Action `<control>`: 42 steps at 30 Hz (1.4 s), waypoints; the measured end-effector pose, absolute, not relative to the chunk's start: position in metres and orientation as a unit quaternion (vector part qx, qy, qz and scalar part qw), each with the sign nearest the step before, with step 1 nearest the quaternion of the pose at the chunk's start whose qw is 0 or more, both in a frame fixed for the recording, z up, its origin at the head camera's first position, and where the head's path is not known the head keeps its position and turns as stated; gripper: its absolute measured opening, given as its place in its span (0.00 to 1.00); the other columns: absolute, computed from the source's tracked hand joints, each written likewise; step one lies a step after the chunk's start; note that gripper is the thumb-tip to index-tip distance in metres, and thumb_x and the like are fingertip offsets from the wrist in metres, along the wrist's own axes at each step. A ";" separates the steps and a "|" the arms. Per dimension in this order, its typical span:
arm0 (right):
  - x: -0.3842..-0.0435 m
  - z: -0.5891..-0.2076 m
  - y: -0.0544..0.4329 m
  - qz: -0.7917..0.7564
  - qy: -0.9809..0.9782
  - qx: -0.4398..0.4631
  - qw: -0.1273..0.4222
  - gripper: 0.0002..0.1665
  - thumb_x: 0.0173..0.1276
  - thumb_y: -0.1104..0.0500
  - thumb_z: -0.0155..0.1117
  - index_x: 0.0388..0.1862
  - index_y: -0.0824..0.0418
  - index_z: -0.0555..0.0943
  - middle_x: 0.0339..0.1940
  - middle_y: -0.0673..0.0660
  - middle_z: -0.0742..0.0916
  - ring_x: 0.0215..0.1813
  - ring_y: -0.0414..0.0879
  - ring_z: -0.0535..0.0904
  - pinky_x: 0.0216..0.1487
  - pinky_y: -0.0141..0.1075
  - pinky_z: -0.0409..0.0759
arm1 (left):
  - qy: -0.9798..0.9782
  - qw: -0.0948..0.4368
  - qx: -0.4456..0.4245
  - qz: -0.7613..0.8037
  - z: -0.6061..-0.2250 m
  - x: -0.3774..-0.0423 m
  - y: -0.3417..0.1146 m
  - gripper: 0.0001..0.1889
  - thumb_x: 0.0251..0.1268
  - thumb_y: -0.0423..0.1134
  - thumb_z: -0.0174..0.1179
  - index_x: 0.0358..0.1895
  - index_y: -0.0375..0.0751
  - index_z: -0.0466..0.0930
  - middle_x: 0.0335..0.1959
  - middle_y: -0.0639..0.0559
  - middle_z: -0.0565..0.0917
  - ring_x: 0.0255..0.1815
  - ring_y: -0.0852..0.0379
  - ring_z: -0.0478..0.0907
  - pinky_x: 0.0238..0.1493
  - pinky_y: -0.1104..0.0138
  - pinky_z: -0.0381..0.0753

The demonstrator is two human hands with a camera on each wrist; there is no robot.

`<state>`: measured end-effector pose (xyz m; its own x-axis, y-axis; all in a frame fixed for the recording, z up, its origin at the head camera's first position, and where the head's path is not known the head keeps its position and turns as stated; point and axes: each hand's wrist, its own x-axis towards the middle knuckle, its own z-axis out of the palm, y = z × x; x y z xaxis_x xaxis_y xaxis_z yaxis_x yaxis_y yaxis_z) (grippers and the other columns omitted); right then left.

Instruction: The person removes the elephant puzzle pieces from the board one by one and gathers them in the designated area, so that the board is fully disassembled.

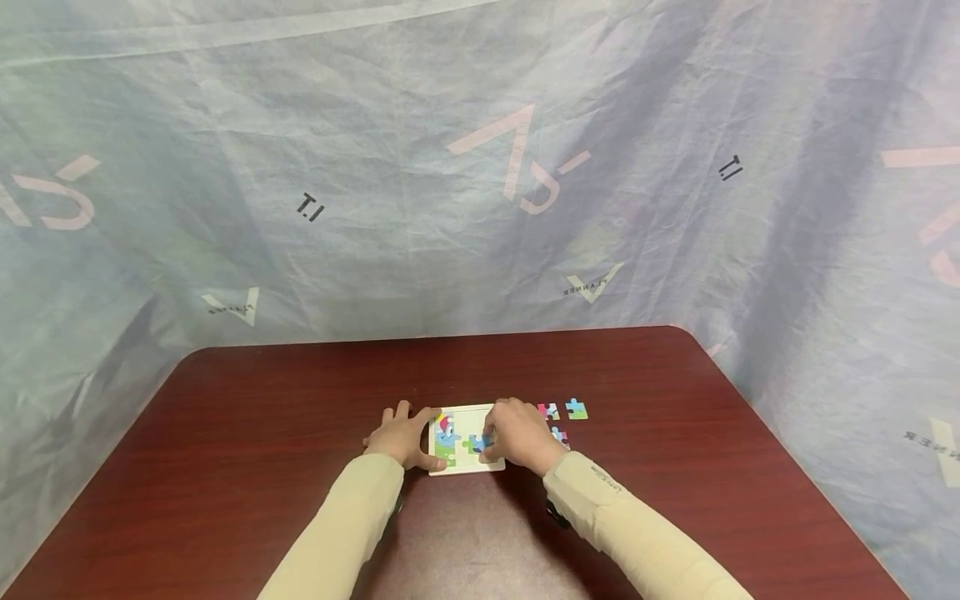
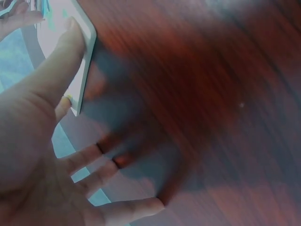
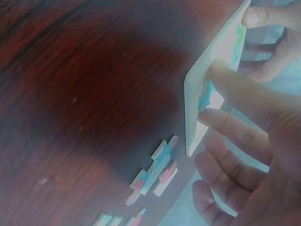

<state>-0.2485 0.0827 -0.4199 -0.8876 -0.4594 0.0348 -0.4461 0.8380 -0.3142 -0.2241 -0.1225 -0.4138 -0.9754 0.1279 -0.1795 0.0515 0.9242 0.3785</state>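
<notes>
the white tray (image 1: 471,420) is lying on the tabletop (image 1: 300,400), and some joined pieces (image 1: 446,446) are filling its left part. at the tray's left edge, the left hand (image 1: 397,437) is spreading its fingers, while its thumb is resting on the near left corner. over the tray's right part, the right hand (image 1: 519,433) is pinching a blue-green piece (image 1: 477,443) between thumb and finger. several loose pieces (image 1: 577,409) are lying to the right of the tray.

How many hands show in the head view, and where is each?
2. The left hand rests at the left side of the puzzle tray; the right hand is over its right side, pinching a blue puzzle piece. No other hand shows.
</notes>
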 end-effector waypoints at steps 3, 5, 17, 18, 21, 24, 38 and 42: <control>-0.249 -0.419 0.083 -0.159 0.958 -0.238 0.030 0.16 0.48 0.53 0.87 0.30 0.60 0.91 0.31 0.52 0.84 0.35 0.47 0.78 0.31 0.40 0.77 | 0.974 0.101 0.041 0.196 -0.415 -0.224 -0.122 0.42 0.52 0.47 0.80 0.72 0.48 0.72 0.69 0.32 0.65 0.69 0.30 0.62 0.55 0.24 0.68; -0.250 -0.418 0.084 -0.158 0.957 -0.240 0.033 0.15 0.48 0.53 0.87 0.30 0.59 0.91 0.32 0.52 0.84 0.35 0.47 0.77 0.32 0.40 0.77 | 0.974 0.102 0.038 0.198 -0.415 -0.224 -0.122 0.42 0.52 0.47 0.80 0.72 0.48 0.72 0.69 0.32 0.65 0.69 0.30 0.61 0.55 0.24 0.67; -0.250 -0.425 0.093 -0.199 0.945 -0.259 0.014 0.12 0.52 0.57 0.85 0.33 0.59 0.91 0.33 0.54 0.85 0.32 0.44 0.77 0.30 0.39 0.77 | 0.973 0.123 0.022 0.196 -0.407 -0.223 -0.118 0.43 0.52 0.47 0.80 0.72 0.49 0.70 0.71 0.34 0.62 0.70 0.32 0.59 0.57 0.24 0.65; -0.250 -0.425 0.093 -0.202 0.944 -0.262 0.011 0.12 0.52 0.57 0.85 0.34 0.59 0.91 0.33 0.54 0.85 0.31 0.44 0.76 0.30 0.39 0.77 | 0.973 0.124 0.022 0.196 -0.407 -0.223 -0.118 0.43 0.52 0.47 0.80 0.72 0.49 0.70 0.71 0.34 0.62 0.70 0.32 0.59 0.57 0.24 0.65; -0.250 -0.426 0.095 -0.206 0.940 -0.272 0.004 0.12 0.53 0.57 0.84 0.35 0.59 0.91 0.33 0.54 0.84 0.31 0.44 0.76 0.31 0.39 0.76 | 0.972 0.125 0.021 0.199 -0.405 -0.222 -0.118 0.42 0.53 0.46 0.80 0.72 0.48 0.70 0.70 0.34 0.62 0.70 0.32 0.59 0.58 0.24 0.65; -0.251 -0.426 0.097 -0.206 0.936 -0.285 -0.002 0.12 0.55 0.57 0.83 0.36 0.60 0.91 0.33 0.54 0.84 0.32 0.44 0.76 0.32 0.39 0.76 | 0.970 0.126 0.018 0.206 -0.406 -0.222 -0.117 0.42 0.52 0.44 0.80 0.72 0.48 0.70 0.70 0.34 0.62 0.70 0.32 0.58 0.58 0.23 0.64; -0.259 -0.407 0.112 -0.208 0.939 -0.275 0.016 0.13 0.57 0.53 0.82 0.41 0.53 0.91 0.37 0.51 0.84 0.35 0.42 0.77 0.36 0.38 0.77 | 0.971 0.132 0.016 0.197 -0.410 -0.227 -0.118 0.44 0.51 0.46 0.81 0.73 0.50 0.69 0.70 0.34 0.62 0.69 0.32 0.59 0.57 0.23 0.64; -0.261 -0.400 0.121 -0.206 0.941 -0.268 0.024 0.14 0.57 0.53 0.82 0.41 0.53 0.91 0.37 0.51 0.84 0.33 0.41 0.74 0.34 0.38 0.75 | 0.970 0.133 0.017 0.204 -0.412 -0.228 -0.119 0.44 0.50 0.45 0.81 0.72 0.50 0.69 0.70 0.34 0.61 0.69 0.32 0.58 0.57 0.22 0.63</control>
<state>-0.2613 0.1205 -0.4002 -0.8548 -0.5147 0.0659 -0.4953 0.7714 -0.3996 -0.2282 -0.1191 -0.4121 -0.9638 0.0877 -0.2518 -0.0211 0.9164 0.3998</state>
